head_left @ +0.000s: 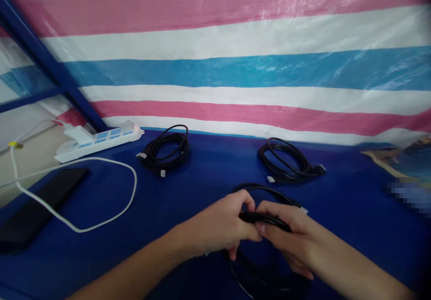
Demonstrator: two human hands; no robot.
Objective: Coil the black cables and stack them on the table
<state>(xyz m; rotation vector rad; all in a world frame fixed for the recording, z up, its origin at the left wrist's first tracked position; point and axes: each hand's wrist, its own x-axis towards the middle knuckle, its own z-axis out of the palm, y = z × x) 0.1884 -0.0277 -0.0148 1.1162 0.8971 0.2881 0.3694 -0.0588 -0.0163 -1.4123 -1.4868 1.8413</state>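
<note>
Both hands pinch the strands of a black cable point(266, 219) over the near part of the blue table. My left hand point(222, 223) closes its thumb and fingers round the strands from the left. Close beside it, my right hand point(289, 228) grips the same bundle from the right. Loops of this cable spread behind and below the hands, and a pale plug end point(304, 210) shows just past my right hand. Farther back lie two coiled black cables, one coil point(170, 151) at the left with white-tipped ends and another coil point(286, 161) at the right.
A white power strip point(101, 142) with a plugged-in adapter stands at the back left. A white cord point(134, 183) loops across the blue table point(188, 192) near a dark flat object point(43, 205). Striped sheeting point(235, 71) hangs behind. Blurred items point(404, 169) lie at the right.
</note>
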